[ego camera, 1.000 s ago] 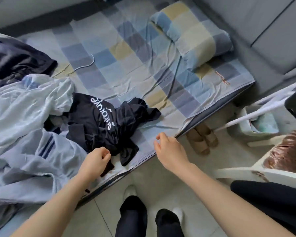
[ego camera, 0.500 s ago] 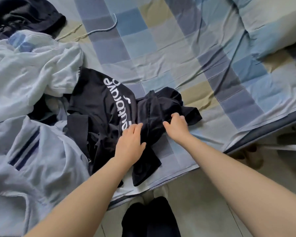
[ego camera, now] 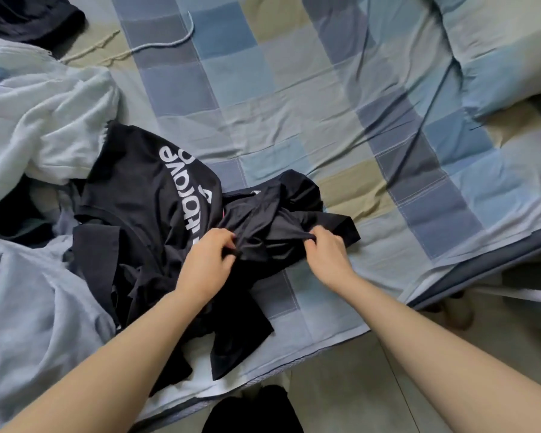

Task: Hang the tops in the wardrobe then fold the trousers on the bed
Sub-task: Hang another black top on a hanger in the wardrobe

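Both hands have closed onto the crumpled black garment since half a second ago, when they only rested on it.

From the left: pale blue clothes are heaped at the left of the bed, then a black top with white lettering lies flat, and just right of it, near the bed's near edge, sits the crumpled black garment. The left hand pinches a fold at its left side and the right hand pinches another fold at its right, the two apart with cloth bunched between them. Whether it is a top or trousers cannot be told. To do this well, the person should probably lift and shake it open, finding shoulders or waistband before hanging.
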`<state>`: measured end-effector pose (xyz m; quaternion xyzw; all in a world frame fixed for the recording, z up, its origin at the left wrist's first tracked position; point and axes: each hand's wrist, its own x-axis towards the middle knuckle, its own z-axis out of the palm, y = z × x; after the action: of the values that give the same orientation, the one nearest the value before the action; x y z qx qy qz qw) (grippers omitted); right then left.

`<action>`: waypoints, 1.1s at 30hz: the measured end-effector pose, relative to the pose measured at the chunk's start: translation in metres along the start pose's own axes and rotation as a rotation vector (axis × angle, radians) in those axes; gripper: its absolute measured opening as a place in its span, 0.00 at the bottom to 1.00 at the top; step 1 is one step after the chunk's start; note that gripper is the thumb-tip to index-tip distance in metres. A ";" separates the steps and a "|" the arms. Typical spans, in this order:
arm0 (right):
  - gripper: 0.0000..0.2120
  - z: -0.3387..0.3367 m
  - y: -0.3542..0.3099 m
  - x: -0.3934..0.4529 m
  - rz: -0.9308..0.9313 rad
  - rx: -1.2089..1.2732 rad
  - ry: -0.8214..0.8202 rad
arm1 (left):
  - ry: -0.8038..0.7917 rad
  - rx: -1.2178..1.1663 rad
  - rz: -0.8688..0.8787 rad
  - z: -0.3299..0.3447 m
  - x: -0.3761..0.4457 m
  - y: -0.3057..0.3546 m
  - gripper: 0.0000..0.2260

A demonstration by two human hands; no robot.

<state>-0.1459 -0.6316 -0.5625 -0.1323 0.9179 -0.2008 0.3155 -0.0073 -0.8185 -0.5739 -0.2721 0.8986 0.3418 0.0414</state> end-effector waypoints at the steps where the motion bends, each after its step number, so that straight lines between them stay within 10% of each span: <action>1: 0.05 -0.011 0.000 -0.013 0.049 0.146 0.038 | 0.076 -0.102 -0.089 -0.011 -0.006 0.004 0.06; 6: 0.09 -0.061 -0.030 -0.083 0.186 0.686 0.070 | 0.187 -0.759 -0.598 -0.076 -0.036 0.046 0.06; 12: 0.06 -0.122 -0.084 -0.151 0.231 1.067 0.141 | 0.180 -1.208 -0.687 -0.157 -0.067 0.112 0.07; 25: 0.11 -0.306 -0.179 -0.329 0.279 1.756 0.229 | 0.121 -1.153 -0.338 -0.343 -0.154 0.282 0.08; 33: 0.19 -0.378 -0.228 -0.450 0.002 2.030 0.174 | -0.500 -1.032 -0.547 -0.368 -0.226 0.330 0.18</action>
<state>-0.0138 -0.5596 0.0496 0.2138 0.3340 -0.8934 0.2112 0.0554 -0.7450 -0.0391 -0.3886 0.4793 0.7613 0.1995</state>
